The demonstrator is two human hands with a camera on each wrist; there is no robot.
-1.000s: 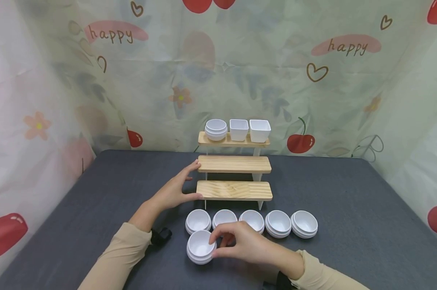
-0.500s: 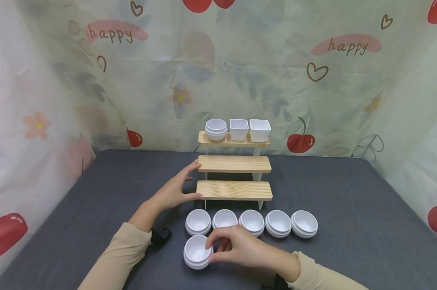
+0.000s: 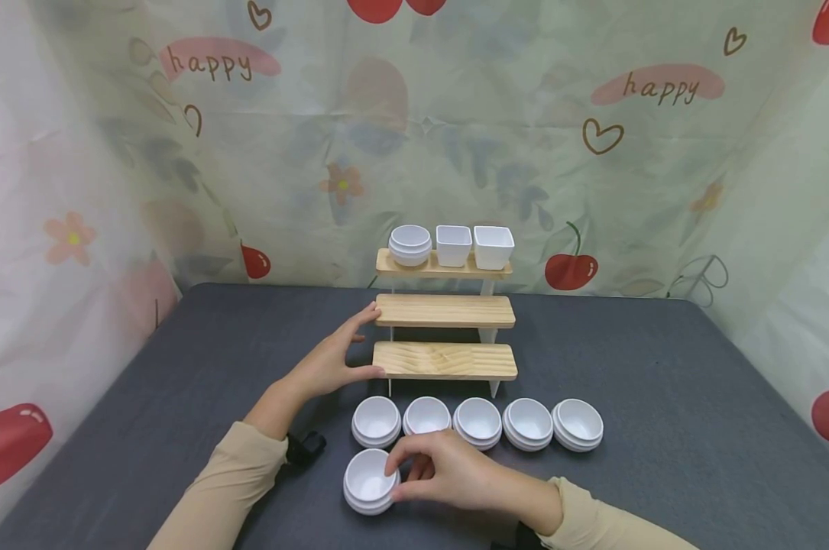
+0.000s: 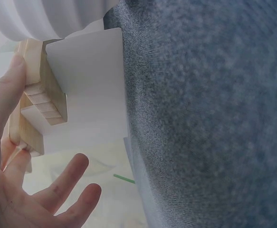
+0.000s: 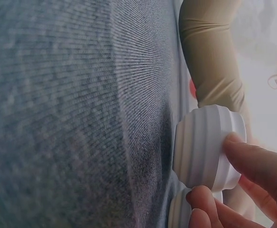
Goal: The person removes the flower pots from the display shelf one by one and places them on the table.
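— What's laid out, biggest first?

— A grey table [image 3: 662, 397], then a three-step wooden stand [image 3: 445, 313] near its back edge. The top step carries a round white cup [image 3: 410, 244] and two square white pots [image 3: 474, 246]. A row of five cups [image 3: 477, 422] sits on the table just in front of the stand.

— And the hands?

— The left hand [image 3: 331, 359] has straight, spread fingers steadying the stand's left end, thumb against the bottom step, forefinger at the middle one. The right hand [image 3: 448, 470] pinches a sixth cup [image 3: 369, 481] at its rim with thumb and curled fingers. This cup stands upright on the table, just in front of the row's left end.
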